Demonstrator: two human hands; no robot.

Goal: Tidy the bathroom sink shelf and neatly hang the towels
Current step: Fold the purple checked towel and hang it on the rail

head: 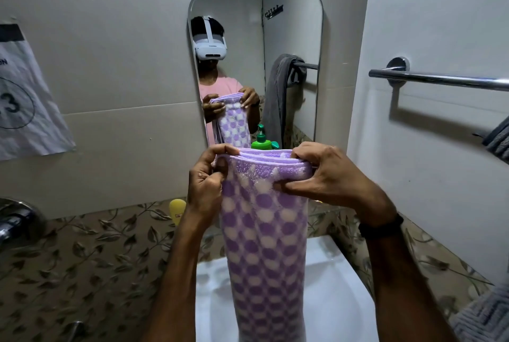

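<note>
Both hands hold the folded purple-and-white checked towel [264, 231] by its top edge: the left hand [205, 184] pinches the left corner with fingers curled over the fold, and the right hand [327, 176] grips the right corner, thumb in front and fingers behind. A black wristband [381, 227] sits on the right wrist. The towel hangs straight down from the hands in a narrow, layered strip over the white sink [338, 300]. Just behind the towel's top edge stands a green pump bottle [261, 142], and to the towel's left a yellow container [177, 210] peeks out beside the left forearm. Behind the towel a mirror [292, 38] reflects the person holding it. To the towel's right a chrome towel bar [440, 80] is fixed on the side wall, with a grey towel [500, 140] at the frame's edge below it. Far left of the towel a paper sheet [24, 99] is taped to the wall tiles.
</note>
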